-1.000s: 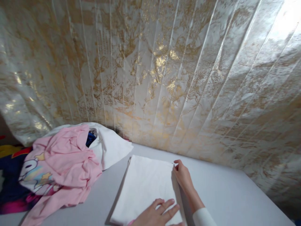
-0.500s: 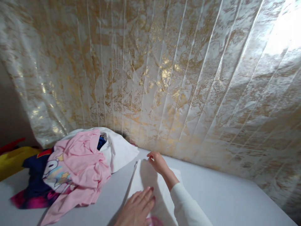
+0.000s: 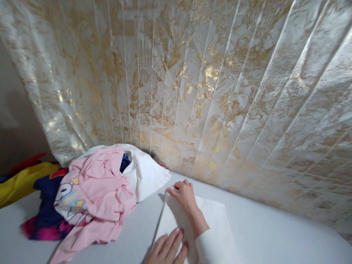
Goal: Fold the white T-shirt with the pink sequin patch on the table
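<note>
Head view: A white cloth (image 3: 168, 219) lies on a pale table (image 3: 264, 234), to the right of a crumpled pink top (image 3: 101, 183), apparently part-folded, one layer reaching out beyond a white sleeve (image 3: 207, 246). The right hand (image 3: 184, 194) pinches its far corner nearest the pink top; the left hand (image 3: 168, 248) rests flat, fingers slightly parted. The pink top and, left of it, a navy garment (image 3: 46, 203) lie unfolded. Behind the pink top hangs a gold-and-silver curtain (image 3: 176, 88).

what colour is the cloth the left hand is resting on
White where it shows: the cloth under the left hand, seen best in the head view.
</note>
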`<action>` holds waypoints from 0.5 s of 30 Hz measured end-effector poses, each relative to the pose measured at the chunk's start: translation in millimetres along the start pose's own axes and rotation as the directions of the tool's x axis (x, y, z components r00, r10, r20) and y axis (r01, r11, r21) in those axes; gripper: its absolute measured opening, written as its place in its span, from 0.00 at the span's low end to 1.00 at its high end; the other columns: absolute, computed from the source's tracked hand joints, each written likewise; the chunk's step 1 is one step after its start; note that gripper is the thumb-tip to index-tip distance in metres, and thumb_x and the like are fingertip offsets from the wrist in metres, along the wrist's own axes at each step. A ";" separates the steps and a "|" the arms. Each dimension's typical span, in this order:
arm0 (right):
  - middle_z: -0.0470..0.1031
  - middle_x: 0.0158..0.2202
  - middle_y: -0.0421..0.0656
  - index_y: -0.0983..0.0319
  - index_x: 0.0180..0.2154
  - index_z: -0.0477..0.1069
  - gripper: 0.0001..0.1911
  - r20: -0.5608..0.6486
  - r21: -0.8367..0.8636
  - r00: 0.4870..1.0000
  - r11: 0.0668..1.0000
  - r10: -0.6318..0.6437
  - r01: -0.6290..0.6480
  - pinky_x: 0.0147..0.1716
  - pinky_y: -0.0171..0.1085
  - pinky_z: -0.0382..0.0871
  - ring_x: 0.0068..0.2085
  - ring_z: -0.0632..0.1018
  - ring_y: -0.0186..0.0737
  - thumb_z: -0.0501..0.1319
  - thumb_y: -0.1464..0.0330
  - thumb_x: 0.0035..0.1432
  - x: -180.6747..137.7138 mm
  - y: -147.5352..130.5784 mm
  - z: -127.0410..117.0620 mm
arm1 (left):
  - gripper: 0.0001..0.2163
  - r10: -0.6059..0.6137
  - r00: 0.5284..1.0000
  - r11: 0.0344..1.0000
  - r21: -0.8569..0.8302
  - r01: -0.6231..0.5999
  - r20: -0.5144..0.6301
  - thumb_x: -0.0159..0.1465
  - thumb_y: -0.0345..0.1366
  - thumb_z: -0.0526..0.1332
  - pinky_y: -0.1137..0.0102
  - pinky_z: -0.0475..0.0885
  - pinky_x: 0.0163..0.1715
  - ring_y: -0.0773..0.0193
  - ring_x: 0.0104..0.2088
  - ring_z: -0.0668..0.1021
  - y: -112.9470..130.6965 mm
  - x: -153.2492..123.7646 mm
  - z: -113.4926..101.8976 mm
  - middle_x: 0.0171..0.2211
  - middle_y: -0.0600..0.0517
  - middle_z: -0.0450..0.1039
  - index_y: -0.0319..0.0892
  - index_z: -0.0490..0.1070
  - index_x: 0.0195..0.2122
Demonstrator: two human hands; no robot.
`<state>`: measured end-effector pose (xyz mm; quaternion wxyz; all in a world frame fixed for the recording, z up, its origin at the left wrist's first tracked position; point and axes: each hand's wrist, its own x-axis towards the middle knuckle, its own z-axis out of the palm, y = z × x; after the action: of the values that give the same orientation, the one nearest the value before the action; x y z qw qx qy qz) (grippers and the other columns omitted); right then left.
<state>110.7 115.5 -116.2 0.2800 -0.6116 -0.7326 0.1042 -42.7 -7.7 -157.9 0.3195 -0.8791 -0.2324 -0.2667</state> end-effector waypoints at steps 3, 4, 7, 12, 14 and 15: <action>0.77 0.30 0.46 0.59 0.23 0.75 0.14 0.013 0.006 1.000 1.000 0.005 -0.005 0.44 0.44 0.55 0.41 0.69 0.47 0.64 0.58 0.55 0.4 -0.5 2.5 | 0.12 0.015 0.999 1.000 -0.023 -0.014 0.032 0.73 0.33 0.48 0.70 0.59 0.52 0.64 0.51 0.73 1.4 -1.4 0.4 0.48 0.54 0.76 0.46 0.70 0.49; 0.77 0.31 0.45 0.59 0.23 0.74 0.14 0.017 0.017 1.000 1.000 0.012 -0.012 0.44 0.43 0.54 0.41 0.69 0.47 0.64 0.59 0.56 0.5 0.2 3.3 | 0.12 0.013 0.999 1.000 -0.028 -0.012 0.040 0.73 0.34 0.48 0.70 0.59 0.52 0.64 0.51 0.73 2.0 -1.9 0.4 0.49 0.54 0.76 0.46 0.70 0.49; 0.76 0.29 0.42 0.60 0.24 0.74 0.13 0.024 0.064 0.999 0.997 0.041 -0.042 0.41 0.40 0.54 0.39 0.69 0.43 0.61 0.62 0.58 0.0 4.0 4.4 | 0.14 0.008 0.998 0.999 -0.036 -0.006 0.062 0.74 0.38 0.48 0.69 0.59 0.52 0.63 0.53 0.72 3.8 -2.7 -0.9 0.51 0.52 0.75 0.45 0.70 0.52; 0.73 0.25 0.38 0.60 0.23 0.72 0.17 0.031 0.152 0.999 0.987 0.039 -0.044 0.36 0.35 0.55 0.36 0.69 0.39 0.55 0.63 0.62 -2.1 9.5 3.9 | 0.14 -0.001 0.996 0.998 -0.056 0.006 0.091 0.73 0.40 0.49 0.69 0.58 0.54 0.62 0.55 0.71 6.0 -2.4 -3.4 0.53 0.52 0.73 0.44 0.69 0.54; 0.73 0.26 0.38 0.60 0.24 0.72 0.17 0.030 0.173 0.999 0.984 0.028 -0.033 0.37 0.34 0.55 0.36 0.70 0.38 0.54 0.63 0.63 -2.8 9.7 5.2 | 0.14 -0.003 0.995 0.999 -0.046 0.008 0.096 0.73 0.38 0.49 0.68 0.58 0.54 0.62 0.55 0.71 6.6 -2.5 -3.2 0.54 0.53 0.73 0.45 0.70 0.54; 0.74 0.27 0.38 0.60 0.25 0.72 0.17 0.031 0.177 0.999 0.984 0.024 -0.029 0.38 0.35 0.55 0.37 0.70 0.39 0.54 0.63 0.63 -3.1 9.3 6.3 | 0.14 -0.004 0.995 0.999 -0.040 0.008 0.098 0.73 0.38 0.49 0.68 0.58 0.54 0.62 0.54 0.71 6.9 -2.8 -2.9 0.54 0.53 0.73 0.45 0.70 0.54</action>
<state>115.4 115.9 -126.9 0.3215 -0.5923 -0.7163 0.1812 -41.7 -15.0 -160.7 0.2890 -0.8967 -0.2449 -0.2289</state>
